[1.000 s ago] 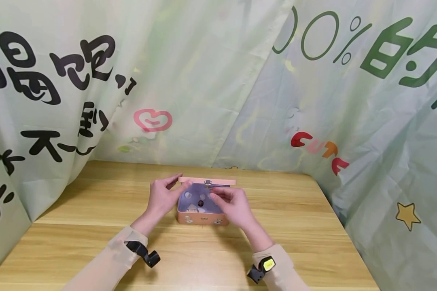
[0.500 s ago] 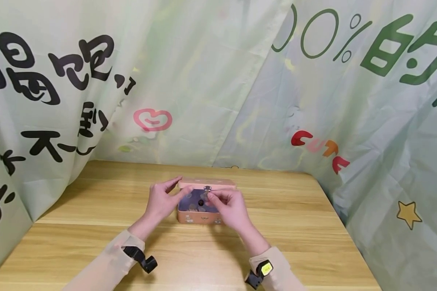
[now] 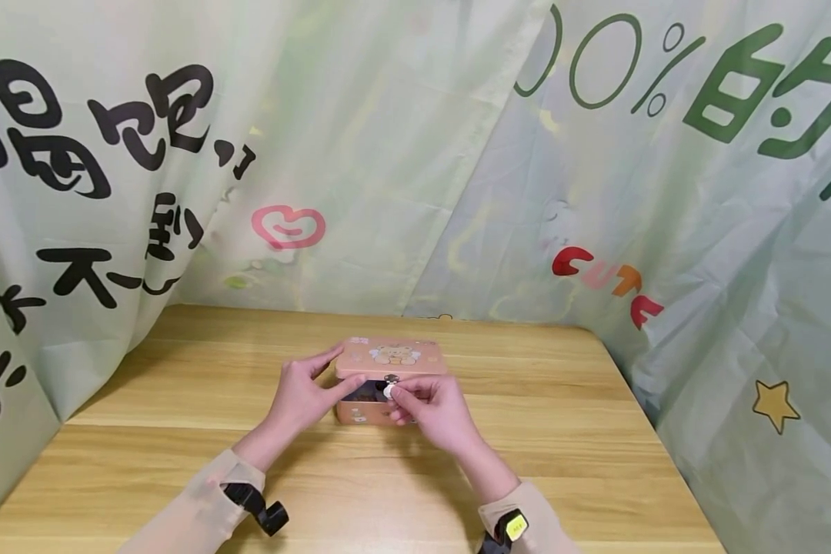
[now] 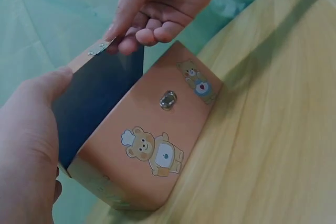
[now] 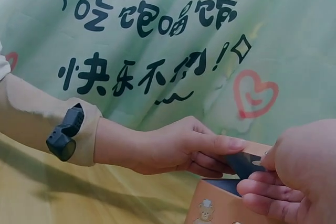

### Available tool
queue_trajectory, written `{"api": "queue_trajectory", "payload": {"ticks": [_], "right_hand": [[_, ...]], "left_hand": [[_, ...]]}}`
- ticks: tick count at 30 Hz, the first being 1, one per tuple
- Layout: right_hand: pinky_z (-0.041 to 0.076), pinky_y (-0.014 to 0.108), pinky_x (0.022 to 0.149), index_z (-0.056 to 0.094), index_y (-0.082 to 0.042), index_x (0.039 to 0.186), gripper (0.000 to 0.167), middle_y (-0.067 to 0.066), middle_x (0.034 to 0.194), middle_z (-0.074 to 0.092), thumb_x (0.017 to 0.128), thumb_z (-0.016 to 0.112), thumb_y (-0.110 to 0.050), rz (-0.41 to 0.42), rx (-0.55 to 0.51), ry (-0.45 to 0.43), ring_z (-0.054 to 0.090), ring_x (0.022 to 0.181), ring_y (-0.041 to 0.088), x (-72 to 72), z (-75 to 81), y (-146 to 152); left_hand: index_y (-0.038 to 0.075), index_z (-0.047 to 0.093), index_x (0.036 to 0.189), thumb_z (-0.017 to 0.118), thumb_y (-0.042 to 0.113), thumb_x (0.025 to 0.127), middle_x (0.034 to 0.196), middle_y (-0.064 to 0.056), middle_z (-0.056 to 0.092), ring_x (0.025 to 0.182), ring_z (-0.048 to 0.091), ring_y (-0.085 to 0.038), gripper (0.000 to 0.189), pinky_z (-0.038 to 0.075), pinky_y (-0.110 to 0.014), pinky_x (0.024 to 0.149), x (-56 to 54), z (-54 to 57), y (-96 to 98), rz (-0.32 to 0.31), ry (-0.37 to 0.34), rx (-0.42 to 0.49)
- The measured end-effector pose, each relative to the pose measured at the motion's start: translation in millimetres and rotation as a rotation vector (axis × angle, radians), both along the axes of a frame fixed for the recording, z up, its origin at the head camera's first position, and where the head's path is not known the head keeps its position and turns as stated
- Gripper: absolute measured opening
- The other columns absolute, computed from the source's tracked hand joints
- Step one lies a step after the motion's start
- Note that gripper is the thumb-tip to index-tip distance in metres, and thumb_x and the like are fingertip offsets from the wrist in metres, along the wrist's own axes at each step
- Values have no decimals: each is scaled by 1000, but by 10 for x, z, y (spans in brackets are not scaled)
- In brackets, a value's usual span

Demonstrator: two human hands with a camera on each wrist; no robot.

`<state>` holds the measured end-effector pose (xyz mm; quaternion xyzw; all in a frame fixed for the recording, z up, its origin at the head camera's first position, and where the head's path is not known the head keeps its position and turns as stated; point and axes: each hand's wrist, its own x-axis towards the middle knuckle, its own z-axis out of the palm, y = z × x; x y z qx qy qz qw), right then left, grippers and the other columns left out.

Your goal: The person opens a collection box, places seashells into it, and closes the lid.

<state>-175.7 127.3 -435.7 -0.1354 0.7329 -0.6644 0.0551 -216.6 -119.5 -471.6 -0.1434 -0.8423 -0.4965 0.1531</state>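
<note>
A small orange tin box [image 3: 360, 414] with bear pictures stands on the table, its hinged lid [image 3: 396, 357] tilted partly down over a dark blue inside. My left hand [image 3: 303, 396] grips the lid at its left side, thumb on the front edge. With thumb and forefinger my right hand [image 3: 435, 408] pinches the metal clasp [image 4: 100, 50] at the middle of the lid's front edge. On the box's front wall is a metal catch [image 4: 168, 99], below the clasp and apart from it. The lid hides most of the contents.
The wooden table [image 3: 582, 462] extends around the box on all sides. Behind it hangs a pale green curtain [image 3: 360, 154] with printed lettering. Each sleeve carries a black wrist camera, such as the left camera [image 3: 256, 508].
The lid has swung down and forward, so its bear-printed top now shows and the opening is narrower. Both hands moved along with it, the right hand slightly lower.
</note>
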Motion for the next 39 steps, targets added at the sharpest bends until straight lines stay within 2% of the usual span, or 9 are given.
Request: {"api": "queue_trajectory", "payload": {"ticks": [3,10,18,19,24,27,30,32,39], "right_hand": [[64,38,72,75,12,107,14,29,93,74,101,69,1,12,0,-6,76,76,29,32,-31,-3],[64,38,73,75,10,105,11,34,96,73,100,69,3,20,-5,-17,76,80,39,85,-136,-1],[64,39,75,75,11,104,11,28,92,74,101,66,5,19,46,-2,76,82,40,131,-281,13],[64,38,75,75,11,104,12,28,93,74,101,65,6,21,50,-1,76,82,39,134,-293,13],[64,38,75,75,12,105,12,26,93,75,102,64,6,30,55,-8,76,81,36,148,-310,12],[64,39,75,75,11,104,12,25,92,75,102,65,5,25,72,-25,75,80,36,158,-309,9],[64,40,73,76,11,103,13,26,91,75,102,66,3,19,83,-43,75,80,38,169,-320,6],[64,40,72,76,10,102,12,26,91,75,102,66,2,14,87,-56,75,80,40,170,-337,9],[64,39,72,76,10,101,12,26,91,75,101,67,2,10,84,-70,75,80,40,168,-415,8]], "left_hand": [[5,66,141,86,63,80,141,-12,62,131,56,-39,86,46,-53,107,13,-19,-14,-8,11,-28],[3,65,140,90,60,78,142,-12,61,131,57,-41,89,47,-51,107,47,-68,-32,-15,39,-76],[0,66,138,93,54,77,141,-14,62,128,58,-43,86,44,-50,108,77,-154,-52,-39,82,-119],[0,66,138,93,54,77,142,-14,61,121,65,-43,86,50,-48,104,80,-163,-55,-43,88,-121],[-2,66,137,93,53,77,141,-16,61,107,73,-40,86,55,-46,99,94,-192,-72,-50,132,-146],[-3,65,137,94,50,77,142,-19,61,87,76,-30,86,60,-41,91,105,-201,-80,-54,137,-153],[-3,63,139,95,48,77,142,-22,59,53,62,-14,87,60,-28,66,119,-203,-85,-62,116,-156],[-4,62,140,95,46,77,143,-23,58,42,50,-8,87,53,-25,51,123,-204,-86,-69,97,-156],[-2,63,140,96,49,75,143,-21,59,33,41,-3,89,47,-24,42,125,-226,-87,-65,83,-169]]}}
